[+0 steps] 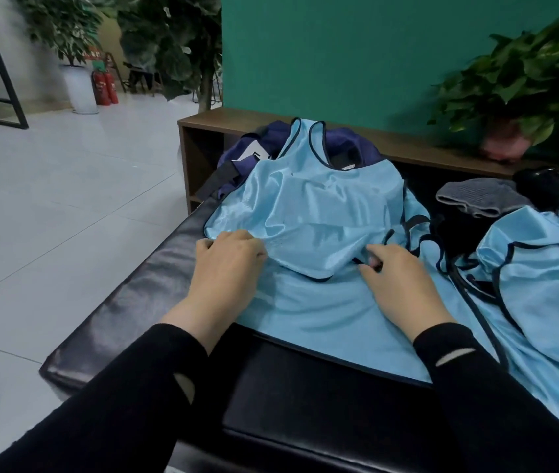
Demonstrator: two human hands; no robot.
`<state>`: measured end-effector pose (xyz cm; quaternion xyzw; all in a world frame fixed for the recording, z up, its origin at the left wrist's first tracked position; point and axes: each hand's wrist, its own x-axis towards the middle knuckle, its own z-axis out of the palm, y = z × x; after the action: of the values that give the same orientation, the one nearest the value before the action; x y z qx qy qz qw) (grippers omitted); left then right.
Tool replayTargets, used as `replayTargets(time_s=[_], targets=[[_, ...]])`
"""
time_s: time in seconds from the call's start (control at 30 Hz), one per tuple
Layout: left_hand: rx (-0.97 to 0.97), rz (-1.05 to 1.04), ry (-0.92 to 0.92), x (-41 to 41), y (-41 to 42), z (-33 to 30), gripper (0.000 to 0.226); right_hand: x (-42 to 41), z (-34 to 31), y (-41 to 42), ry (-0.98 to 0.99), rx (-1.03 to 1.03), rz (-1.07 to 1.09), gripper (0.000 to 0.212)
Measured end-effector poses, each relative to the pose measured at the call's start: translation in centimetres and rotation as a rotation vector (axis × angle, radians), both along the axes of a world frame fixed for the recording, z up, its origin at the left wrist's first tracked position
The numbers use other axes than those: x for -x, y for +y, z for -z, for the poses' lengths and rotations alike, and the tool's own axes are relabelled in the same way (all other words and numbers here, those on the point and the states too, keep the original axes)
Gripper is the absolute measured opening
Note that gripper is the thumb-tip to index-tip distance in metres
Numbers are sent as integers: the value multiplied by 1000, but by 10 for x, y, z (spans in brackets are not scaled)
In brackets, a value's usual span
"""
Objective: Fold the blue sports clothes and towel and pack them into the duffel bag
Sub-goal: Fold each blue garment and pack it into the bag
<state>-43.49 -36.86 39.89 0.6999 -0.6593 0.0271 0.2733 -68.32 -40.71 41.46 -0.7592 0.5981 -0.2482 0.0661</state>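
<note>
Two hands of ours work one light-blue sports vest, which lies spread over the black padded bench with its shoulder straps draped up onto the navy duffel bag behind it. Our left hand has its fingers curled into the vest's fabric at the left side, bunching it; our right hand is curled likewise at the dark-trimmed edge on the right side, thumb and fingers pinching the cloth. Under the vest a second light-blue garment lies flat on the bench, its dark-piped hem nearest us. Just to the right a further heap of light-blue clothes with dark trim sits crumpled on the cushion. Beyond that heap we see a grey folded towel and, beside it, a black object too blurred to identify. Behind the bench runs a brown wooden shelf against a green wall, with a potted plant standing on the shelf at right. Far left, across the pale tiled floor, stand red fire extinguishers near a white planter.
</note>
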Motion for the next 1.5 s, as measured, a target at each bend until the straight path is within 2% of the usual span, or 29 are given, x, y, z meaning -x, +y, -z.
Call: replayTargets(time_s=[0.1, 0.23, 0.3, 0.37, 0.43, 0.47, 0.53, 0.63, 0.73, 0.9, 1.0, 1.07, 1.1, 1.13, 1.23, 1.37, 1.43, 1.5], targets=[[78, -35, 50, 1, -1, -6, 20, 4, 2, -4, -44, 30, 28, 15], [162, -13, 288, 5, 3, -23, 18, 6, -2, 2, -88, 37, 52, 17], [159, 38, 395, 7, 6, -27, 18, 9, -9, 7, -192, 85, 80, 16], [95, 82, 320, 8, 8, -29, 25, 15, -22, 12, -324, 153, 90, 16], [45, 93, 158, 9, 11, -26, 51, 25, -30, 17, -437, 175, 56, 14], [63, 78, 108, 11, 12, -25, 55, 30, -32, 19, -473, 171, 39, 13], [169, 46, 74, 12, 15, -26, 44, 40, -32, 24, -487, 152, -4, 11], [302, 57, 119, 12, 19, -29, 46, 55, -35, 34, -417, 133, -91, 11], [333, 78, 222, 13, 26, -30, 48, 73, -40, 44, -263, 225, -78, 15], [548, 190, 36, -5, 35, -30, 14, 102, -51, 65, -155, 382, -3, 13], [481, 236, 9, -17, 42, -22, 18, 117, -51, 82, -98, 379, -31, 11], [423, 290, -41, -27, 45, -12, 9, 123, -42, 93, -47, 342, -61, 9], [394, 319, -72, -34, 47, -8, 10, 125, -36, 97, -27, 313, -81, 9], [359, 341, -100, -39, 49, -5, 21, 125, -29, 103, -3, 273, -104, 11], [271, 352, -156, -55, 57, -1, 39, 124, -2, 115, 140, 138, -180, 31], [153, 427, -136, -69, 71, 0, 36, 127, 13, 121, 206, 47, -204, 52], [121, 479, -95, -75, 75, 2, 32, 132, 13, 121, 184, 31, -221, 55], [93, 504, -109, -79, 77, 6, 34, 135, 13, 120, 169, 27, -216, 48]])
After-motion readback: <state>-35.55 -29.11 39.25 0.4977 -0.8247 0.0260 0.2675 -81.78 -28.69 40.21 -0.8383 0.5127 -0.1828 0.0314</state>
